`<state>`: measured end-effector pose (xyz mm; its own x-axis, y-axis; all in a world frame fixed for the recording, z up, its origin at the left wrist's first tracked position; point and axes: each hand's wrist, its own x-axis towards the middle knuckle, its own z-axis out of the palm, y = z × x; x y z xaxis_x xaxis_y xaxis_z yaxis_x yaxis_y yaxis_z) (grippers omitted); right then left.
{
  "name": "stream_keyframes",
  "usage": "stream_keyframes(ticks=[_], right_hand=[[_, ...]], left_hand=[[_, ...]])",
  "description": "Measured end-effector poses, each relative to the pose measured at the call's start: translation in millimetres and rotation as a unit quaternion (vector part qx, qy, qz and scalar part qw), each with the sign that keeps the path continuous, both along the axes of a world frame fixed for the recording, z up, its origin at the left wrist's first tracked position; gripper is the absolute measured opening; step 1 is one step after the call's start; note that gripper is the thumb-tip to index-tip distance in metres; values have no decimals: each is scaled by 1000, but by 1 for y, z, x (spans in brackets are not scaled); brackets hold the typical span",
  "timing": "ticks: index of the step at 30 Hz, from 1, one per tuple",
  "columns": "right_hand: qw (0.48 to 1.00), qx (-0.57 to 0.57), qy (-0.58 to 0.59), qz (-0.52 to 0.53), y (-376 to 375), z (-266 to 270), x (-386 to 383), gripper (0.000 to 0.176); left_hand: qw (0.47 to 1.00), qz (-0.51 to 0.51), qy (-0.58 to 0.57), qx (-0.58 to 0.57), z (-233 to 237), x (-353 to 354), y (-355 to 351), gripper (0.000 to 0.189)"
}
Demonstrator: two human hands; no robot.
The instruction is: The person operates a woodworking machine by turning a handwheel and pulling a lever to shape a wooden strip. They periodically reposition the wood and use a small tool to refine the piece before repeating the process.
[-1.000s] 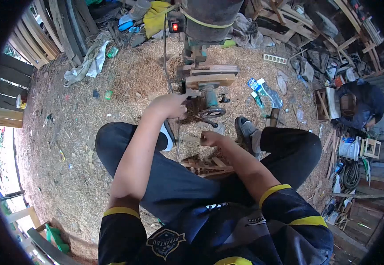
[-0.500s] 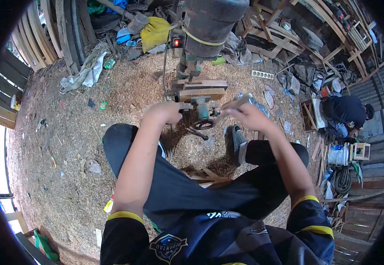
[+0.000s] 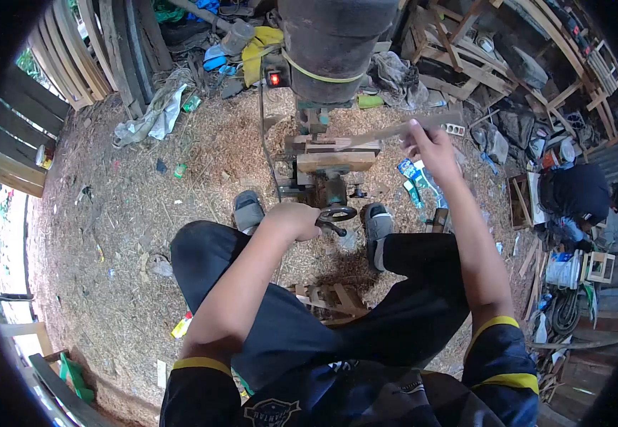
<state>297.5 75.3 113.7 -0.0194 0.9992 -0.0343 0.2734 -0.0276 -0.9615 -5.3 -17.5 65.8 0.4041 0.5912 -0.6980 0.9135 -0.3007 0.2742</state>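
The right hand (image 3: 431, 151) pinches a blurred wooden strip (image 3: 387, 134), its far end reaching left over the wooden block (image 3: 336, 162). Left fingers curl beside the handwheel (image 3: 338, 214), grip unclear. This looks like positioning, calling for a steady, level strip.

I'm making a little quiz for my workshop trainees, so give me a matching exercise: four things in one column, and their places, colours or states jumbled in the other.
Things:
1. Left hand
2. Right hand
3. Switch light
4. Band around the dark cylinder

Matches:
A. Glowing red
B. Yellow
C. Beside the handwheel
D. Holding a thin strip

Pairs: 1-C, 2-D, 3-A, 4-B
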Motion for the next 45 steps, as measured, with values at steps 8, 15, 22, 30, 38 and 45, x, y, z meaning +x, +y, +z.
stream_keyframes(ticks=[8,15,22,30,38,45], right_hand=[[988,97,-104,52,25,-27,-7,27],[986,89,-115,84,46,-37,-6,23],[956,169,-185,152,61,-24,-18,22],[957,137,-186,175,73,-36,-50,20],[953,160,-170,191,92,-47,-41,22],[934,190,-225,201,81,-26,-49,19]], left_hand=[[1000,-18,8,11,-25,13,25,39],[999,-49,-3,8,-45,6,56,49],[998,-56,-8,11,-54,5,63,41],[998,-63,-8,-26,-65,3,68,42],[998,-62,-1,-32,-77,-10,82,44],[995,-79,-17,-52,-83,-13,92,54]])
